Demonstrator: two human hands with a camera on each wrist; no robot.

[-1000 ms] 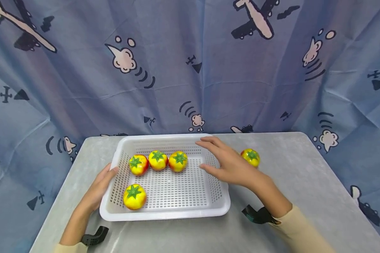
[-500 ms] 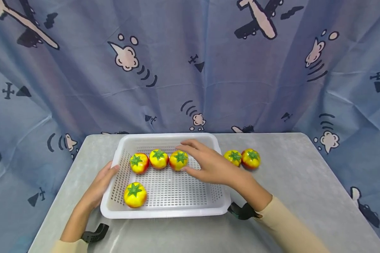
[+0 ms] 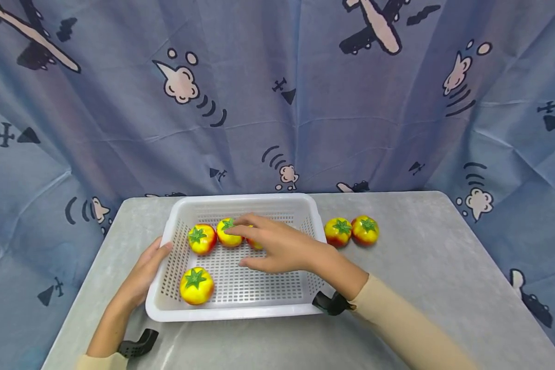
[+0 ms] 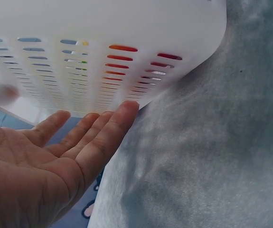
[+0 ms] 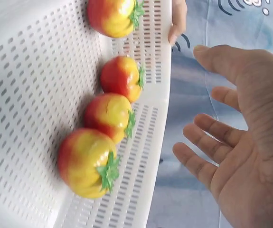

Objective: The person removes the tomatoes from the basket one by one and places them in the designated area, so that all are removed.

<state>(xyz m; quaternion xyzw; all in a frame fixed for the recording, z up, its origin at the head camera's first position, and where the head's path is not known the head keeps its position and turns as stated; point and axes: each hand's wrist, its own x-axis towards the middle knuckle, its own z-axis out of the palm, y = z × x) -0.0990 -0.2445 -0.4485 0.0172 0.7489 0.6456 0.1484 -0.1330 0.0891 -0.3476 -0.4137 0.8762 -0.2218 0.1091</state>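
A white perforated plastic basket (image 3: 254, 311) lies on the table. My left hand (image 3: 141, 272) holds its left side, thumb at the rim and fingertips against the outer wall (image 4: 91, 78). Over the basket hovers my right hand (image 3: 282, 246), fingers spread and nothing in them. Inside, a yellow-red tomato (image 3: 202, 239) with a green star-shaped top, a middle tomato (image 3: 228, 234) and a third tomato (image 5: 88, 162) form a row along the back; the right hand partly covers the third in the head view. Another tomato (image 3: 196, 285) sits at the front left.
Two more tomatoes, one nearer (image 3: 337, 232) and one farther right (image 3: 365, 230), stand side by side on the grey table (image 3: 425, 267), right of the basket. A blue curtain (image 3: 254, 103) with airplane prints hangs behind the table.
My right hand has moved left from the basket's right edge to over its middle, uncovering a tomato on the table at right. My left hand and the basket have stayed put.
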